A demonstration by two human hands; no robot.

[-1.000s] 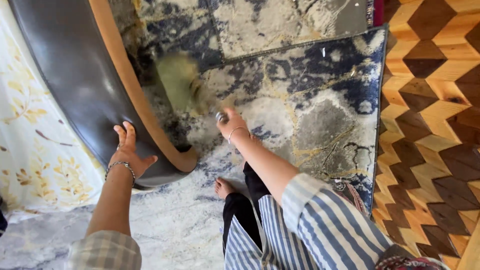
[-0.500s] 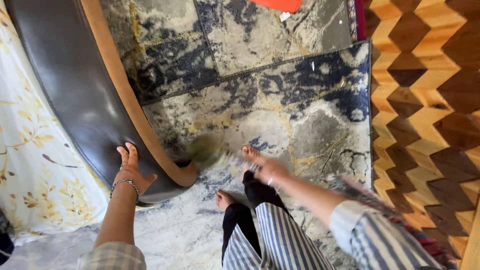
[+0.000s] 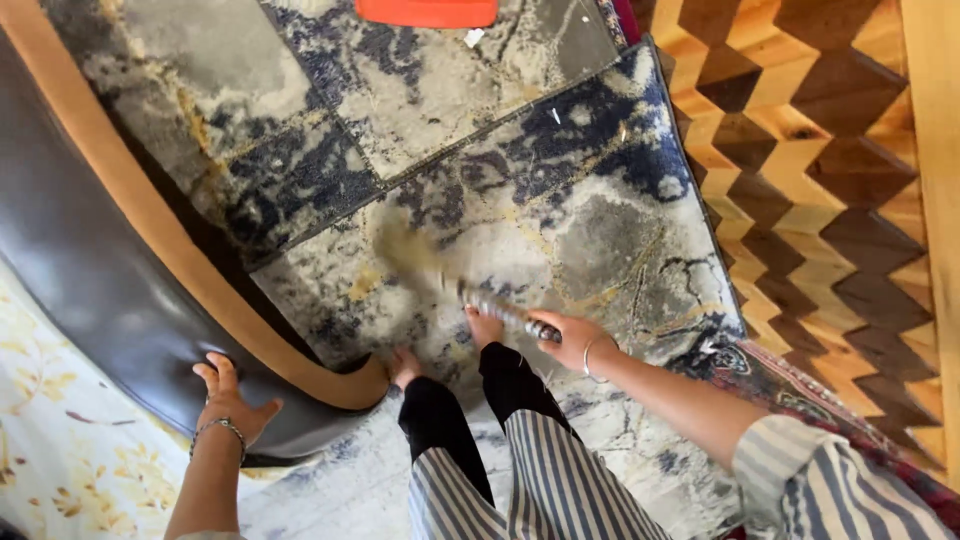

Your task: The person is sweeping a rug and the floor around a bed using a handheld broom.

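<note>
The right hand is closing around the handle of a small hand broom, gripping it low over the blue, grey and cream patterned rug; the broom's pale bristle head is blurring to a smear over the middle of the rug, up and to the left of the hand. A thin bangle is sitting on that wrist, and a striped sleeve is covering the forearm. The left hand is lying open, fingers spread, flat against the dark leather side of a sofa with a tan curved trim, near the sofa's lower end, where it is meeting the rug's left edge; a beaded bracelet is circling this wrist. Between the two hands the person's bare feet are standing on the rug, below dark cuffs and striped trousers. A second rug piece is overlapping along a diagonal seam towards the far edge, where a red flat object is lying. Zigzag wood parquet floor is running beyond the rug's right edge, and a pale floral fabric is filling the near left corner.
</note>
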